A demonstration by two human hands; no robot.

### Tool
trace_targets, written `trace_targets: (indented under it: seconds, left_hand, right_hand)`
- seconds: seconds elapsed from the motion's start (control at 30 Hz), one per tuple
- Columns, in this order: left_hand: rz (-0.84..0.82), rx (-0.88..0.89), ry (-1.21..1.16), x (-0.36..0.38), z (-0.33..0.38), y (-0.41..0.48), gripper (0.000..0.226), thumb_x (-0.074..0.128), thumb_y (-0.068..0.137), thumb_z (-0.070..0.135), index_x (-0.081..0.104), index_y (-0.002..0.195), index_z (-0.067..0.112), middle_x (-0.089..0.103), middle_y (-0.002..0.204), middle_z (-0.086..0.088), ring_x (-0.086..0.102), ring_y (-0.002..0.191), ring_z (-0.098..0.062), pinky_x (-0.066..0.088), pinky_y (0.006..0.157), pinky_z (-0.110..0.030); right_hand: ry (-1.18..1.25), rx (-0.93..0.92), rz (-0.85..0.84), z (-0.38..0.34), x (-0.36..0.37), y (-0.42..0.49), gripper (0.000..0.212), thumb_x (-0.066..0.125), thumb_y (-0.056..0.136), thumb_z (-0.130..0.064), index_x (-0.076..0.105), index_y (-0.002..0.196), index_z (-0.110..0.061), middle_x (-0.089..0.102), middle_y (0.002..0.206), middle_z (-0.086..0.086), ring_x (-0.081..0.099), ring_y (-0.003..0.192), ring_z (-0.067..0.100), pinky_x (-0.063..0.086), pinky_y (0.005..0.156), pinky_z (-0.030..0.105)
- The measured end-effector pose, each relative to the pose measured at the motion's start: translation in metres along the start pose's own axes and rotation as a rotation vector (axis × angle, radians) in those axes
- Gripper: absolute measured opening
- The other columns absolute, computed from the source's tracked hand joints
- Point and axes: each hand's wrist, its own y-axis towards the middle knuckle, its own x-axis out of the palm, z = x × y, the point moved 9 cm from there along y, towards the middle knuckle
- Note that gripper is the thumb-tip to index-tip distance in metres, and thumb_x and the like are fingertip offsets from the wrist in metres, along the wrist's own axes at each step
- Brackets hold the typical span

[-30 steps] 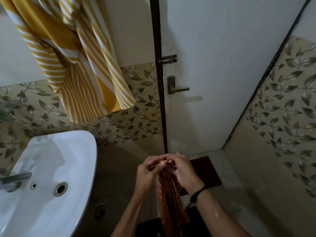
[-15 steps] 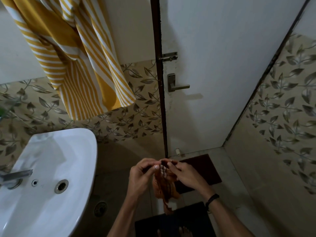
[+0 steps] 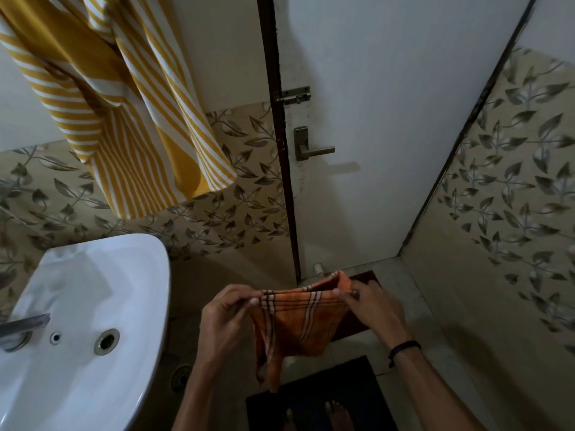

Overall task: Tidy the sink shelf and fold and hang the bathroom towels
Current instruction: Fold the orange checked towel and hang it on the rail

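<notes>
A small orange checked towel [image 3: 298, 325] hangs spread between my two hands at waist height, low in the middle of the view. My left hand [image 3: 227, 318] pinches its top left corner. My right hand [image 3: 373, 309] pinches the top right corner, where the cloth is doubled over. The towel's lower part droops in loose folds towards the floor. A large yellow and white striped towel [image 3: 124, 113] hangs bunched from above at the upper left, over the leaf-patterned wall tiles.
A white sink [image 3: 77, 321] with a metal tap [image 3: 21, 326] is at the lower left. A white door [image 3: 389, 119] with a lever handle [image 3: 311, 149] and a bolt stands shut ahead. A dark mat [image 3: 317, 396] lies under my bare feet. The tiled wall [image 3: 513, 197] is close on the right.
My hands were together, holding the orange towel bunched in a narrow hanging strip. They have moved apart sideways, and the towel's top edge is now stretched wide between them.
</notes>
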Motion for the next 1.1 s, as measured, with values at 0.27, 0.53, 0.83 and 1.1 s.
trace_targets:
  seconds: [0.27,0.53,0.83,1.1]
  left_hand:
    - [0.019,-0.048,-0.096,-0.001,0.008,-0.003,0.022,0.073,0.084,-0.009,0.08,0.09,0.011,0.072,0.095,-0.003,0.07,0.092,-0.014,0.055,0.078,-0.018]
    - [-0.001,0.005,-0.072,-0.011,0.016,0.006,0.023,0.072,0.084,-0.009,0.079,0.092,0.012,0.072,0.096,0.0,0.07,0.091,-0.013,0.055,0.078,-0.018]
    - [0.016,0.028,0.05,-0.024,0.01,0.006,0.028,0.07,0.085,-0.011,0.079,0.096,0.013,0.071,0.099,0.007,0.07,0.093,-0.014,0.058,0.078,-0.029]
    - [-0.153,0.118,-0.08,0.009,0.059,0.011,0.025,0.068,0.085,-0.015,0.078,0.095,0.005,0.069,0.099,-0.001,0.069,0.095,-0.02,0.055,0.076,-0.02]
  right_hand:
    - [-0.134,0.103,-0.073,0.036,0.008,0.007,0.056,0.045,0.087,-0.073,0.048,0.059,-0.025,0.066,0.091,0.0,0.066,0.086,0.023,0.053,0.083,0.038]
    - [0.05,-0.002,-0.033,0.032,0.007,0.003,0.033,0.055,0.092,-0.059,0.073,0.097,-0.032,0.057,0.076,-0.01,0.066,0.084,0.02,0.047,0.066,0.031]
    - [0.141,-0.388,-0.04,0.041,0.006,-0.009,0.028,0.077,0.072,-0.061,0.057,0.078,-0.042,0.052,0.103,-0.021,0.06,0.087,0.004,0.053,0.075,0.036]
    - [-0.197,-0.487,-0.21,-0.009,0.045,-0.038,0.038,0.061,0.085,-0.062,0.061,0.105,-0.029,0.041,0.123,-0.01,0.051,0.095,0.014,0.04,0.078,0.034]
